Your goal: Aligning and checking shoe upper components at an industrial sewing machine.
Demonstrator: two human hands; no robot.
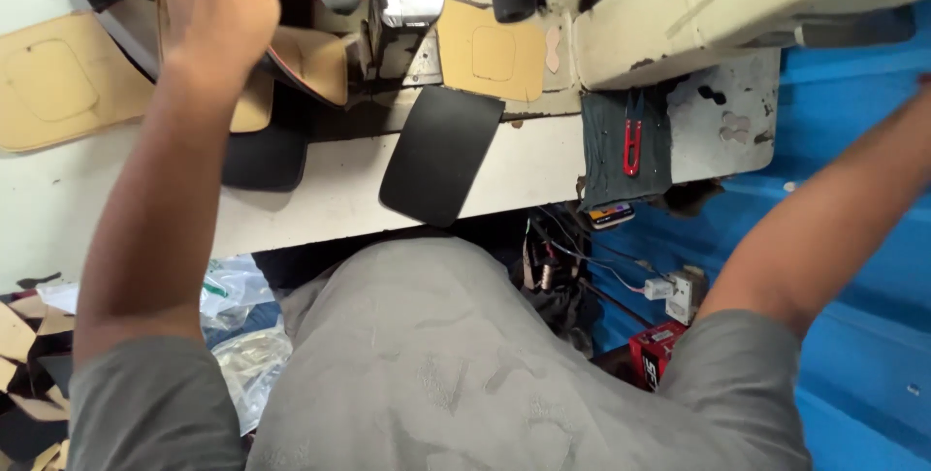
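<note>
A: At upper left, the person's left hand rests on a tan and black piece; whether it grips cannot be told.
B: One black panel lies at centre, long axis running upper right to lower left, overhanging the table.
A: One red snips points up. The right hand is out of frame.

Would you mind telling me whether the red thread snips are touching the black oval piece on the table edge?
Apart. The head view shows the red thread snips lying on a dark cloth, with bare white table between them and the black oval piece.
</note>
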